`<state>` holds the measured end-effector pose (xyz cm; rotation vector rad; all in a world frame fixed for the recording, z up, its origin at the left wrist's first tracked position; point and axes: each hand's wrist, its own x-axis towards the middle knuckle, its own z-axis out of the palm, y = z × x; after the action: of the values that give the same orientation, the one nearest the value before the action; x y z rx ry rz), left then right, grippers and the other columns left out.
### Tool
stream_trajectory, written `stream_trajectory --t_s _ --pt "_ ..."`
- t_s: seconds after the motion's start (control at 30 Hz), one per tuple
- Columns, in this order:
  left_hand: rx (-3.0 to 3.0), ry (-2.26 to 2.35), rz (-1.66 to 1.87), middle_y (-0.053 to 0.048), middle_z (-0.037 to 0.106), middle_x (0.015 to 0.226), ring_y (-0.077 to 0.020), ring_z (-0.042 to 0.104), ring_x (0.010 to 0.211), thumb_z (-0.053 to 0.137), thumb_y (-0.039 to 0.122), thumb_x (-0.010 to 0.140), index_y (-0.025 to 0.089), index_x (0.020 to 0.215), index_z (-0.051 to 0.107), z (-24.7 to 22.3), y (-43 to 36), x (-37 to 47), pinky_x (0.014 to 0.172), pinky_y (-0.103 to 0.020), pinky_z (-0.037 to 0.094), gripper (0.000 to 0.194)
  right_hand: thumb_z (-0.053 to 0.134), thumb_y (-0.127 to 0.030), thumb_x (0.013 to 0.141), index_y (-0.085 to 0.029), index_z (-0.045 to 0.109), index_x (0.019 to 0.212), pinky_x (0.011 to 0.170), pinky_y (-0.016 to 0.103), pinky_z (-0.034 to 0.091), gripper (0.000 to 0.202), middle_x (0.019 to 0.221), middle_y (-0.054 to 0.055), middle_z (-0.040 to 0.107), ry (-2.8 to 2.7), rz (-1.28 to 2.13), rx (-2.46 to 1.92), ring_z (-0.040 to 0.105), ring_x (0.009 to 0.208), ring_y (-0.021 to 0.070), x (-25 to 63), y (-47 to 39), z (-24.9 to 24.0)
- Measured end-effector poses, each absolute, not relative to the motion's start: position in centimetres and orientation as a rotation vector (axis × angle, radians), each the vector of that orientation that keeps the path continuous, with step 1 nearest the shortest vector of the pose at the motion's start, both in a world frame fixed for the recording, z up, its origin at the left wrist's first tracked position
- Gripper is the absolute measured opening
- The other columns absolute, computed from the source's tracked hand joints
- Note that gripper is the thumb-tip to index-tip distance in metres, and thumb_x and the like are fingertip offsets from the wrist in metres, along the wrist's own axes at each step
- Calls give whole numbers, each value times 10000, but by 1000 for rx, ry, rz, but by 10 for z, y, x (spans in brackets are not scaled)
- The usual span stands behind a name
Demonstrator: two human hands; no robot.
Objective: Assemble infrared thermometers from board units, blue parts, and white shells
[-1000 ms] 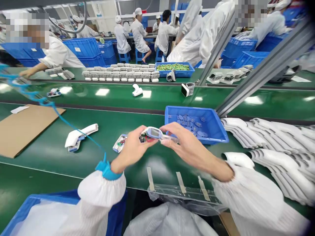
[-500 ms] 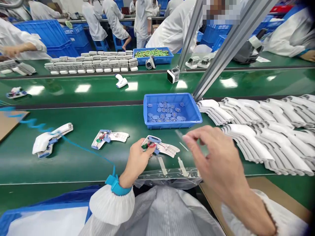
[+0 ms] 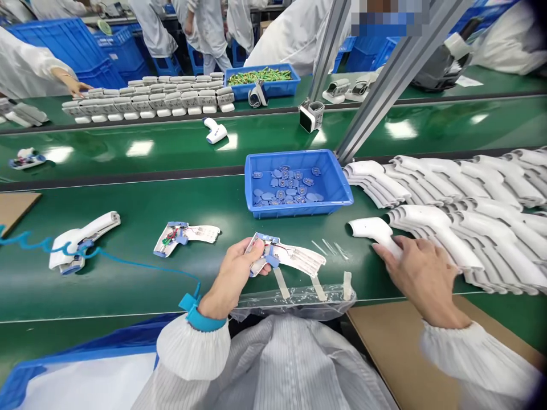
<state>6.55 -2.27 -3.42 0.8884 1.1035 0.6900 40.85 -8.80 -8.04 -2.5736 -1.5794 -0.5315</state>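
My left hand [image 3: 243,262] grips an opened half of a gun-shaped thermometer housing [image 3: 299,259], with thumb on top. Blue parts and thin wires show inside it, and its handle points right. My right hand [image 3: 421,276] is closed on the handle of a white housing shell [image 3: 372,229] at the left edge of the stacked shells [image 3: 431,219]. Between the hands, several thin clear strips [image 3: 331,249] lie on the green bench. A second opened housing with wiring [image 3: 186,236] rests left of my left hand. Farther left lies a white housing with its halves partly together [image 3: 81,245].
A blue tray [image 3: 299,210] of small grey-blue pieces stands ahead. Tape pieces [image 3: 319,288] hold a clear plastic bag [image 3: 299,302] at the bench edge. A coiled blue cord [image 3: 141,265] runs to my left wristband. A metal post [image 3: 363,119] rises behind the tray; co-workers sit beyond.
My right hand has let go of a thin clear strip, moved right and taken hold of a white shell. The housing in my left hand has turned so its inside shows more.
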Motion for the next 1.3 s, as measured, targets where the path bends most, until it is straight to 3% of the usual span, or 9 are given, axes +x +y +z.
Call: stream_trajectory --t_s 0.23,0.33,0.43,0.63,0.73,0.87,0.97,1.07,1.3 --pt "871 1093 666 -79 702 1000 -167 610 828 611 597 892 148 1118 699 -26 -22 62 756 -275 540 511 564 -542 933 -169 707 966 581 390 270 400 923 178 704 -1683 -722 -2262 616 831 323 396 -97 -69" --pt "902 1041 659 -81 707 1018 -174 612 840 553 599 929 155 1133 704 -28 -23 62 761 -276 524 512 517 -555 959 -181 668 1060 700 421 345 416 1029 139 705 -1906 -789 -1921 607 885 295 349 -103 -36" --pt "939 999 677 -84 701 1056 -193 613 901 506 599 954 162 1144 699 -33 -24 63 801 -286 505 515 580 -418 975 -183 632 1082 844 447 344 264 1017 90 722 -2088 -692 -1693 616 900 244 297 -99 -13" --pt "1084 952 665 -74 689 1054 -194 602 910 722 477 852 152 1192 655 -44 -26 60 766 -261 463 474 543 -324 1008 -179 621 1135 934 487 327 208 1115 76 723 -2268 -400 -1634 626 987 236 247 -81 -14" --pt "1158 965 696 -59 683 935 -170 584 794 699 462 866 133 1131 672 -46 -28 58 693 -257 444 423 567 -429 980 -147 601 1220 935 502 386 372 1188 127 700 -2241 -50 -1677 624 1057 290 250 -72 -18" --pt "1348 1052 711 -42 689 984 -182 597 850 743 417 824 170 1115 672 -37 -31 58 731 -262 454 388 497 -429 1006 -219 559 1324 798 348 506 387 1190 79 704 -1993 820 -1526 661 1004 209 253 -59 -11" --pt "1451 1091 726 -27 698 974 -190 616 856 779 338 771 188 1062 655 -26 -31 59 733 -267 464 350 515 -435 984 -240 684 1044 700 278 476 265 984 25 709 -1725 855 -1500 646 844 155 232 -46 -4" --pt "1555 1090 710 -43 712 988 -209 639 839 716 264 786 190 1074 649 -20 -30 61 689 -276 460 305 580 -447 941 -203 550 626 602 269 377 399 668 -18 570 -1605 522 -1590 501 608 110 199 -34 -4" --pt "2060 1202 500 -89 687 711 -240 623 621 552 158 793 155 782 671 -32 -30 66 566 -313 330 119 428 -332 1008 -197 398 503 550 315 233 523 528 -9 480 -1847 97 -1566 379 527 103 177 -19 -15"
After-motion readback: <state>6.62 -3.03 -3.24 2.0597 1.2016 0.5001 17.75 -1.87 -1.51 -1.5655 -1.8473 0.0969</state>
